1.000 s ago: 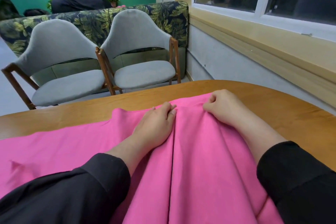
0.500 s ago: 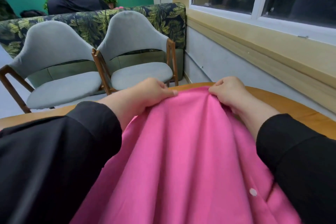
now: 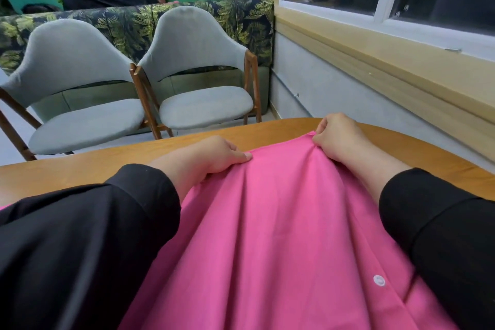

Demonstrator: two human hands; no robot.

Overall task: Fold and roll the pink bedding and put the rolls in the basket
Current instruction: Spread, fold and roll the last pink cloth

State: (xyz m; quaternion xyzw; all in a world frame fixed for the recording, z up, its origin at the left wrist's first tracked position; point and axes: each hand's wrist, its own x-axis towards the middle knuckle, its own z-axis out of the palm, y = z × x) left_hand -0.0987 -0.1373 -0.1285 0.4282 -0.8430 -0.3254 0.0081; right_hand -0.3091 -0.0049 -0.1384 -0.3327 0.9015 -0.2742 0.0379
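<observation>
Both hands pinching the far edge of the pink bedding.

I see my left hand (image 3: 214, 154), grip clamped on the smooth pink cotton bedding (image 3: 270, 236), which drapes from the far edge toward me over the curved wooden worktop (image 3: 80, 171); my right hand (image 3: 338, 139) pinches the same edge farther right, with a small white round button (image 3: 379, 280) near the right.

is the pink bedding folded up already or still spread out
Still spread, not folded into a roll. The pink bedding drapes loosely in long creases over the table, its far edge gripped by the left hand and right hand.
</observation>
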